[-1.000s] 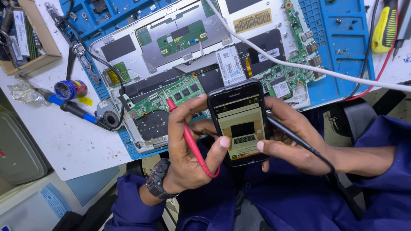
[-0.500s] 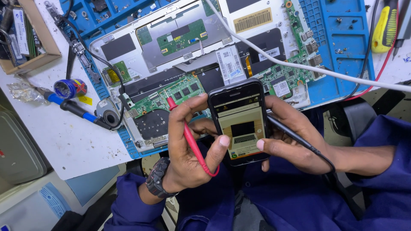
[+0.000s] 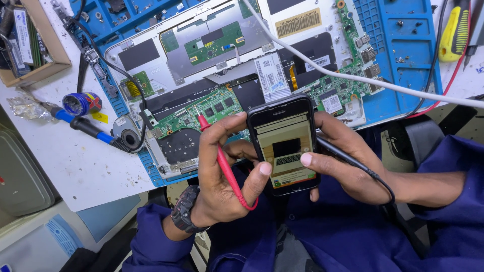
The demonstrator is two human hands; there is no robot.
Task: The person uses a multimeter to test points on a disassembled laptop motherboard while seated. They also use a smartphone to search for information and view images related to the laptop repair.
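A black smartphone [image 3: 285, 143] with a lit screen showing a picture of a laptop is held between both hands over my lap. My left hand [image 3: 222, 171] grips its left edge, thumb on the lower screen, and also holds a red probe [image 3: 224, 163] between its fingers, tip pointing up. My right hand [image 3: 345, 161] supports the phone's right side, thumb resting on the screen, with a black probe [image 3: 348, 156] and its lead lying across the palm. A wristwatch [image 3: 184, 209] sits on my left wrist.
An opened laptop [image 3: 227, 65] with exposed green circuit boards lies on a blue mat [image 3: 403, 60]. A white cable [image 3: 383, 83] crosses it. A blue-handled soldering iron [image 3: 88, 126], a small blue tin [image 3: 80, 103], a cardboard box [image 3: 30, 43] and a yellow tool [image 3: 456, 30] lie around.
My right thumb has shifted slightly on the phone's screen. Otherwise the hands and the phone hold the same place.
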